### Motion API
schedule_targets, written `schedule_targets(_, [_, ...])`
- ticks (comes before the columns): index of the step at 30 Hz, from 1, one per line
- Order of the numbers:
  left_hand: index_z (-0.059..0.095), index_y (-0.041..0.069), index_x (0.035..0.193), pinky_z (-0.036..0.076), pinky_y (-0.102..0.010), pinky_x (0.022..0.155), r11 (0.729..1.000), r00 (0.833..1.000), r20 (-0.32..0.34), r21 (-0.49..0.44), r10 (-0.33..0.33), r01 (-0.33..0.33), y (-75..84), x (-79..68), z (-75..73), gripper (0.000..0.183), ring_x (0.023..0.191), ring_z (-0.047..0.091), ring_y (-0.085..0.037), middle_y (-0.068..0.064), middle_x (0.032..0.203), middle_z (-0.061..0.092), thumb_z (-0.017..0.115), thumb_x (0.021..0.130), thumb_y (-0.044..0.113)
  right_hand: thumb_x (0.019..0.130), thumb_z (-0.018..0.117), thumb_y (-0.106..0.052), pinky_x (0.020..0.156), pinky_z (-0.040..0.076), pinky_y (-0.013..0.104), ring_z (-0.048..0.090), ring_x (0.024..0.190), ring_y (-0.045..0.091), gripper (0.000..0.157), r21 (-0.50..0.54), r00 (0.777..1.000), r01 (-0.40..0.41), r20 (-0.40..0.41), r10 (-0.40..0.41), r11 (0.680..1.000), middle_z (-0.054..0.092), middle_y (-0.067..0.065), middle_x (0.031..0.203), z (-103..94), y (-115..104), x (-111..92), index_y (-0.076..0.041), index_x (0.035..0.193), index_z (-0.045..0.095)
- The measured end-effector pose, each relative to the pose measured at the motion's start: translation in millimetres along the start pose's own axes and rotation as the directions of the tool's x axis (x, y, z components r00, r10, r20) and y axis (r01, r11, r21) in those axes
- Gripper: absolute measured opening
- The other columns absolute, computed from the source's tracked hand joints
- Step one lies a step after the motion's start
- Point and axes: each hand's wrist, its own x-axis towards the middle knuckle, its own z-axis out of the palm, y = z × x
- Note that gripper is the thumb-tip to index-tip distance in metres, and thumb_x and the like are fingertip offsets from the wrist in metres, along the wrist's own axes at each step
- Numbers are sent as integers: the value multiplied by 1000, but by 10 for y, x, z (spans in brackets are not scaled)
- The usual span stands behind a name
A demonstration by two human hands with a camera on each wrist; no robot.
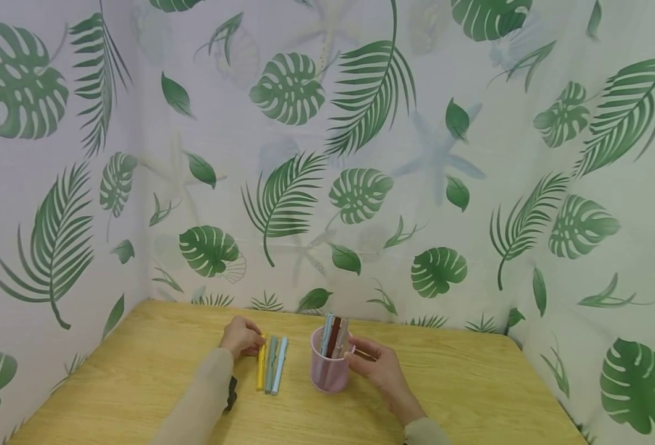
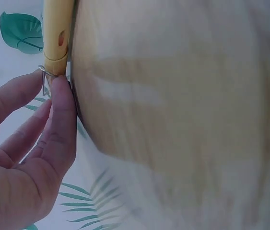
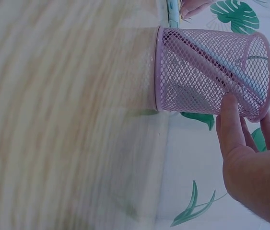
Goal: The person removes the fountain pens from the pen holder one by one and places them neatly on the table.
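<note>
A yellow pen (image 1: 261, 369) lies on the table at the left of a short row, and my left hand (image 1: 241, 337) pinches its far end between thumb and finger. The left wrist view shows the fingertips at the metal clip of this pen (image 2: 58, 31). Beside it lie a grey-green pen (image 1: 270, 364) and a light blue pen (image 1: 280, 366). My right hand (image 1: 382, 372) holds the right side of a pink mesh pen cup (image 1: 329, 376), thumb on the mesh and fingers near the rim. Inside stand a light blue pen (image 1: 326, 335), a dark red pen (image 1: 334, 337) and a pinkish pen (image 1: 341, 339).
The cup and the pens are on a wood-grain table (image 1: 450, 383). A white curtain with green leaf prints (image 1: 355, 247) closes off the back and both sides. A dark band (image 1: 231, 394) shows at my left wrist.
</note>
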Motion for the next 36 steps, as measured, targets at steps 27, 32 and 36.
schedule_targets(27, [67, -6, 98, 53, -24, 49, 997, 997, 31, 27, -72, 71, 55, -65, -33, 18, 55, 56, -12, -8, 72, 62, 72, 81, -5, 87, 73, -8, 91, 56, 36, 61, 117, 32, 45, 6, 1000, 0, 0, 0, 1000, 56, 27, 135, 14, -39, -38, 5, 128, 60])
schedule_targets(32, [67, -6, 99, 54, -25, 50, 997, 997, 32, 14, -73, 73, 50, -73, -36, 18, 56, 57, -13, -8, 74, 64, 71, 82, -6, 87, 73, -9, 90, 56, 36, 61, 117, 31, 45, 7, 1000, 3, 0, -3, 1000, 56, 26, 136, 9, -23, -21, 4, 128, 60])
schedule_targets(36, [68, -4, 102, 55, -26, 52, 996, 996, 39, 20, -85, 85, 48, -62, -31, 19, 59, 57, -13, -8, 77, 65, 70, 83, -5, 88, 73, -9, 89, 57, 35, 61, 117, 30, 45, 13, 1000, 8, 7, -8, 1000, 54, 25, 138, 9, -23, -19, 4, 129, 60])
